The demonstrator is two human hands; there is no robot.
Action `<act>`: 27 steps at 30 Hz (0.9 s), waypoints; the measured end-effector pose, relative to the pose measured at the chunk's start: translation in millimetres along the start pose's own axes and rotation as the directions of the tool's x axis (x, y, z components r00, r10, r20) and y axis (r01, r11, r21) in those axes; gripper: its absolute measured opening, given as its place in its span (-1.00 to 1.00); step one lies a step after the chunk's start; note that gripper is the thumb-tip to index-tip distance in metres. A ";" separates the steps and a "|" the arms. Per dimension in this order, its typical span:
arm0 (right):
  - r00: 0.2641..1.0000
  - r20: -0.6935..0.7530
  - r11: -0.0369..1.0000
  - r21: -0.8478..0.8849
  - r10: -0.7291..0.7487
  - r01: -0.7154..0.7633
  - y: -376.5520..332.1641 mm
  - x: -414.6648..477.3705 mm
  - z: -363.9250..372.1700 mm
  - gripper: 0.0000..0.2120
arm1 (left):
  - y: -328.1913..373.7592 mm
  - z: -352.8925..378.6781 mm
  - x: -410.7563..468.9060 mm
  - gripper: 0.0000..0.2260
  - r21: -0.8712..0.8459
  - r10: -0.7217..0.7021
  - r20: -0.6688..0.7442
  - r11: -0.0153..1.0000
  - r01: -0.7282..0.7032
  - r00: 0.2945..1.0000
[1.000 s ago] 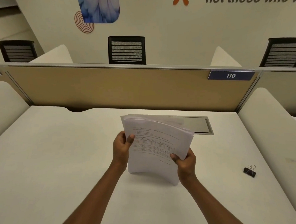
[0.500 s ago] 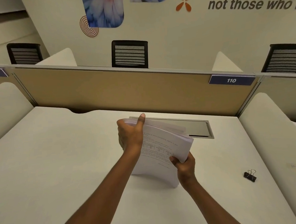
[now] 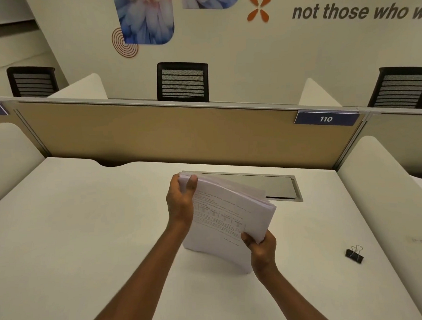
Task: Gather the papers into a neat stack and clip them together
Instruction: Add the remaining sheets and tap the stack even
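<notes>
Papers (image 3: 222,215), a thick sheaf of white printed sheets, appear to stand on their bottom edge near the middle of the pale matt surface (image 3: 86,227), leaning away from the viewer and bowed in a shallow curve. The left hand (image 3: 180,203) grips the top left corner, thumb on the front sheet and fingers curled behind. The right hand (image 3: 262,249) pinches the lower right edge, thumb on the front and fingers wrapped round the back. The front sheet shows faint lines of type and a small table. Along the upper right edge the sheets are fanned and uneven, so the squaring looks unfinished. Paper like this is likely light, limp and smooth: sheets slide over one another and the sheaf bends wherever it is unsupported, so a hold at two opposite edges, loose enough to let the sheets settle, seems to suit it. A small black binder clip (image 3: 354,254) with wire handles lies on the surface well to the right, apart from the papers; it looks stiff and springy. Behind the papers a flat grey metal hatch (image 3: 275,186) is set into the surface, and beyond it a tan partition (image 3: 179,137) carries a blue label (image 3: 326,118) reading 110
</notes>
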State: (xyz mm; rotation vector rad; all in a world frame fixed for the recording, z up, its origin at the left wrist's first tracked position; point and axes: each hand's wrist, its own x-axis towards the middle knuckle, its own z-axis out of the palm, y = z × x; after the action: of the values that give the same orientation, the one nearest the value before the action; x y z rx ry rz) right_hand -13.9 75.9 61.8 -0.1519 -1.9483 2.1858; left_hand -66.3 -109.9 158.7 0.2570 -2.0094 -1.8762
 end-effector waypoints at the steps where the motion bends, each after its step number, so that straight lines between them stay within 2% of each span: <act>1: 1.000 -0.003 1.000 0.009 0.002 -0.002 0.5 -0.6 0.4 -0.78 | -3.6 -5.7 3.3 -0.29 -0.078 0.025 0.072 0.997 -0.019 0.997; 4: 1.000 -0.004 0.999 0.046 0.004 -0.004 0.4 -0.5 1.0 -0.77 | -13.8 -22.0 21.6 -0.09 -0.195 0.018 0.264 0.980 0.035 0.964; 8: 1.000 0.017 0.999 0.042 0.008 -0.008 1.6 1.6 -0.8 -0.74 | -24.2 -29.5 40.6 -0.29 -0.124 -0.080 0.525 0.978 0.169 0.847; 10: 1.000 0.025 1.000 0.018 0.014 -0.014 3.9 2.9 -2.4 -0.71 | -28.7 -27.2 39.1 -0.36 -0.067 -0.133 0.593 0.975 0.213 0.794; 14: 0.998 0.024 0.997 -0.042 0.060 -0.059 7.0 6.0 -3.3 -0.71 | -36.5 -20.8 30.1 -0.27 -0.044 -0.160 0.551 0.974 0.221 0.819; 18: 0.994 -0.027 0.992 -0.064 0.107 -0.108 2.9 8.4 -0.4 -0.78 | -37.1 -17.2 20.9 -0.44 -0.005 -0.160 0.477 0.983 0.185 0.864; 21: 0.994 -0.040 0.993 -0.055 0.105 -0.107 -0.1 7.9 -0.2 -0.80 | -33.7 -20.7 10.9 -0.40 -0.016 -0.154 0.445 0.984 0.180 0.882; 24: 0.996 -0.025 0.994 -0.063 0.083 -0.084 -0.3 7.9 -4.4 -0.79 | -33.5 -26.5 -0.1 -0.67 -0.051 -0.139 0.423 0.983 0.176 0.896; 25: 0.997 -0.016 0.994 -0.075 0.077 -0.078 0.2 7.8 -6.2 -0.80 | -35.1 -28.2 -4.2 -0.70 -0.063 -0.144 0.409 0.981 0.186 0.901; 27: 0.997 0.014 0.992 -0.097 0.078 -0.076 3.2 7.4 -10.1 -0.79 | -42.4 -31.5 -12.5 -0.63 -0.067 -0.176 0.386 0.974 0.218 0.906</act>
State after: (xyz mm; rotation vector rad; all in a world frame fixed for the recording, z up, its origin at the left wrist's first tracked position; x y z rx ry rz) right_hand -19.2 87.0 57.9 -0.2268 -2.0921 2.1477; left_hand -47.7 -138.0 116.1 0.0718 -2.1814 -2.3030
